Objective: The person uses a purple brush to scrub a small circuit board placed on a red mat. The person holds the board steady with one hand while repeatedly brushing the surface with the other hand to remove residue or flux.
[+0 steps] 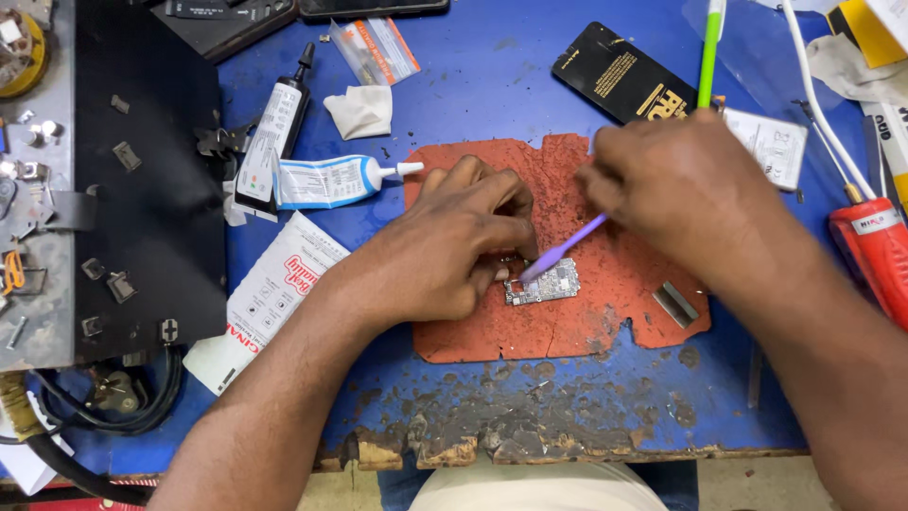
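Pressing down at the centre, the left hand (454,241) is curled, fingertips pinning a small grey circuit board (543,283) onto a cracked, rust-red mat (605,312). At about two o'clock from it, the right hand (681,189) is closed around a slim brush (567,248), purple at its tip and green at its far end, the tip touching the board. The blue worktop (492,76) is chipped and charred along its near edge. At ten o'clock lie two glue tubes (322,180); at three o'clock, a red-handled tool (875,251).
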